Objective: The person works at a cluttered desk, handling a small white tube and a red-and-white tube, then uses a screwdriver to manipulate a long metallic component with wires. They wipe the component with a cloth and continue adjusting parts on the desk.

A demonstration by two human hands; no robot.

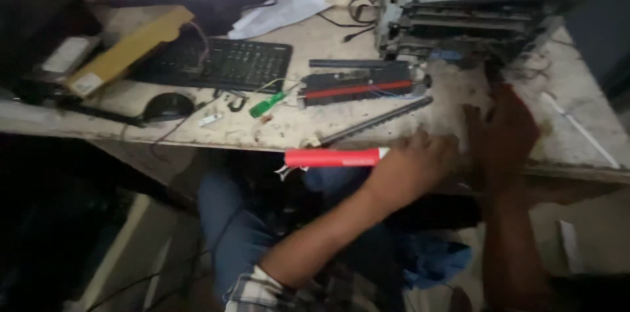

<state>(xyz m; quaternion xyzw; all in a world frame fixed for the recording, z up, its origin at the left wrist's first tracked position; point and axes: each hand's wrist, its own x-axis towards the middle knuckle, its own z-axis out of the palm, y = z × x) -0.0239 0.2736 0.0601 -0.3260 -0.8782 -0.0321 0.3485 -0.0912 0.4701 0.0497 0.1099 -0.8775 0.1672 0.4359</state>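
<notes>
At the bench edge, your left hand (417, 164) grips a red roller (335, 157); your right hand (502, 131) rests open-fingered on the stained table (577, 135).

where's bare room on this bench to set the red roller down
Bare patches: the bench right of the right hand, crossed only by a thin white rod; and the front edge between mouse and long dark bar. Crowded: around the keyboard, the black-and-red assembly, and below the opened printer.
</notes>
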